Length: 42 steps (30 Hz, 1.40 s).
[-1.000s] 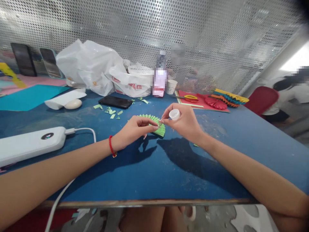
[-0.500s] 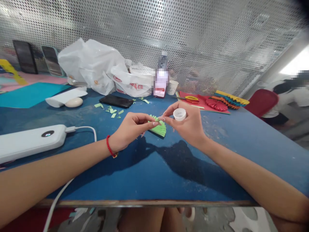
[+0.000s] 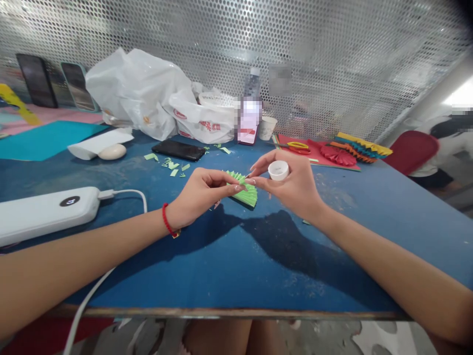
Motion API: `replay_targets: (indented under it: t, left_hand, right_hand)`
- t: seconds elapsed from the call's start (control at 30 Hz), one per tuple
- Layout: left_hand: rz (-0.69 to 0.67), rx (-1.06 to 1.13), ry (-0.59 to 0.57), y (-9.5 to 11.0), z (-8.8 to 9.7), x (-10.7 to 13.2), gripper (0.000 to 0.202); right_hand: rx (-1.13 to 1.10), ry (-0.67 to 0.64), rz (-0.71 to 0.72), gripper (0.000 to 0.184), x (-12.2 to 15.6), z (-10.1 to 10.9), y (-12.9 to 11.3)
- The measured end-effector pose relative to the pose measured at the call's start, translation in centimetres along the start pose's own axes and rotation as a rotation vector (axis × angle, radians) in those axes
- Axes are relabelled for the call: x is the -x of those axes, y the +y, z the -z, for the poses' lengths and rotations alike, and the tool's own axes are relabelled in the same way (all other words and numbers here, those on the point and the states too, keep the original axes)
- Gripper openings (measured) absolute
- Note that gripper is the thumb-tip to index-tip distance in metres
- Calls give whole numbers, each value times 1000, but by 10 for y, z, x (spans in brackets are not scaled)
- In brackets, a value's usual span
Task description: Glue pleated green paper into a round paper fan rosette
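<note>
My left hand (image 3: pixel 205 197) pinches the left edge of a green pleated paper fan (image 3: pixel 244 194) between thumb and fingers. A red string bracelet (image 3: pixel 169 222) circles that wrist. My right hand (image 3: pixel 295 187) holds a small white plastic cap (image 3: pixel 278 170) between its thumb and fingers. Its fingertips reach towards the fan and nearly meet my left fingertips above it. The fan lies low over the blue table (image 3: pixel 236 276), and my left fingers hide part of it.
A white power bank (image 3: pixel 48 209) with a cable lies left of my arm. Behind are a black phone (image 3: pixel 178 150), green paper scraps (image 3: pixel 172 166), white plastic bags (image 3: pixel 140 98), a bottle (image 3: pixel 252 111), and a red card (image 3: pixel 318 155) with scissors. A person sits far right.
The white cap has turned in my right hand, its flat top now facing up more. Both hands still hold their things, and the whole scene has shifted slightly as my head moved.
</note>
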<state>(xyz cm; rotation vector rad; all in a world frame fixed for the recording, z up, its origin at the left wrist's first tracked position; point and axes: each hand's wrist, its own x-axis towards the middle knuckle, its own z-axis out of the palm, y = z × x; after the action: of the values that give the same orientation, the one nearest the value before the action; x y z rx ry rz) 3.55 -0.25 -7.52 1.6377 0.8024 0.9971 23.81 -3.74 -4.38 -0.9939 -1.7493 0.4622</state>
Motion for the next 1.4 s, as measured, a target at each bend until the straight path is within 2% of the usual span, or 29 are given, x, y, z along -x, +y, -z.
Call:
replay_targets:
  t: [0.13,0.37,0.73,0.9,1.03,1.1,1.2,1.3,1.4]
  left_hand:
    - [-2,16,-6,1,0,0,18]
    - [3,30,0,3,0,-1,16]
    - [-4,-2,-20,2,0,0,17]
    - [13,-55,-34,2,0,-1,20]
    - [20,-151,-37,0,1,-2,27]
    - [-18,-246,-30,-1,3,-3,30]
    - [-180,-462,-25,-3,6,-4,27]
    - [-345,-676,-96,-6,8,-3,21]
    - [-425,-803,-174,-8,9,-3,21]
  right_hand:
    - [-4,-23,27,29,0,3,0]
    - [192,-77,128,21,-1,8,-1]
    - [146,-41,70,15,-1,4,0]
    - [129,-60,50,12,-1,4,1]
    - [156,-22,-4,13,-3,6,2]
    - [198,-27,-56,15,-4,7,4]
    - [327,-76,-149,18,-4,8,9]
    - [452,-122,-191,17,-2,7,11]
    - [497,-140,-191,16,0,5,8]
